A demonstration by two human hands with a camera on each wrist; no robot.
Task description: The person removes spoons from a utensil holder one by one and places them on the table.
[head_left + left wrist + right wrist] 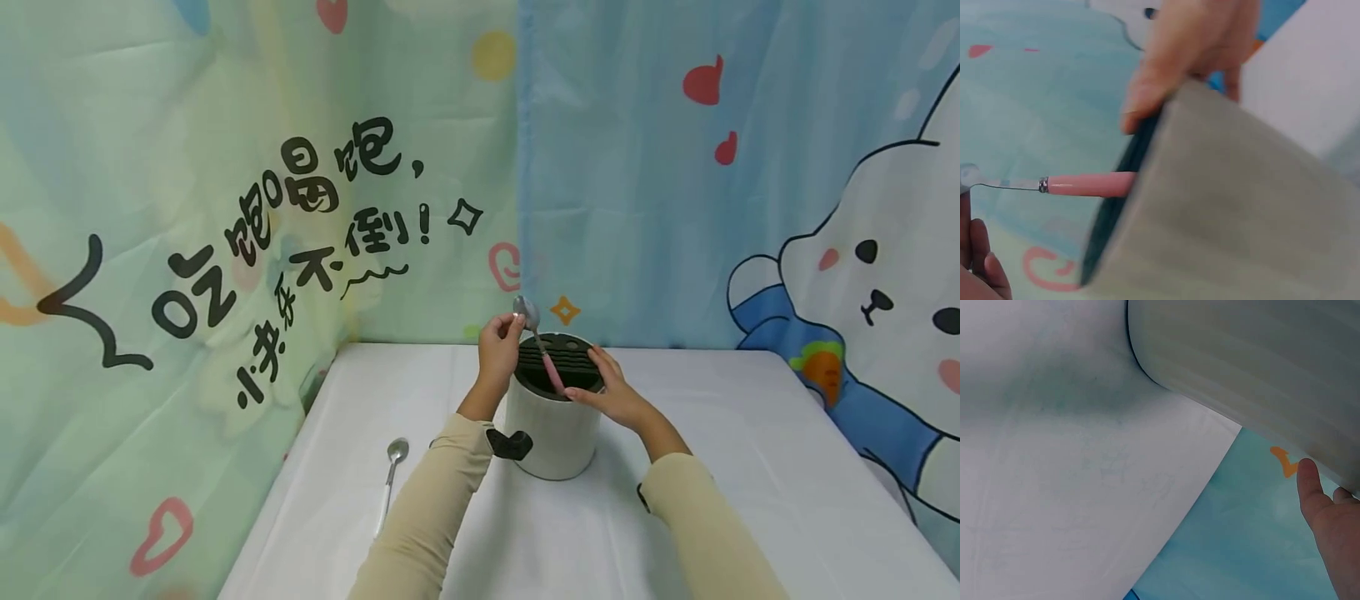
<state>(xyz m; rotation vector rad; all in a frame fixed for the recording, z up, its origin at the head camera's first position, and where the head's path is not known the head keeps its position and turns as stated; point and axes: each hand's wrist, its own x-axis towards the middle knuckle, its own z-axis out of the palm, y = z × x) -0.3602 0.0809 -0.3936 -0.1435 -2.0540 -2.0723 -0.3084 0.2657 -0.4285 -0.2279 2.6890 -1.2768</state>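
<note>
A spoon [553, 373] with a pink handle leans from the mouth of a white cylindrical utensil holder [553, 442], its metal bowl up. My left hand [498, 354] pinches the spoon at its bowl, above the rim. The handle's lower end dips past the dark rim, hidden inside, as the left wrist view shows the pink handle [1088, 184] entering. My right hand [618, 398] grips the holder at its right side, thumb over the front rim; in the right wrist view its fingers [1310, 484] lie against the wall.
A second spoon [397, 452] with a pale handle lies on the white tablecloth, left of my left forearm, which partly overlaps it. The holder has a dark slatted insert [566, 354] across the back of its top. A printed curtain [637, 208] hangs behind the table's far edge.
</note>
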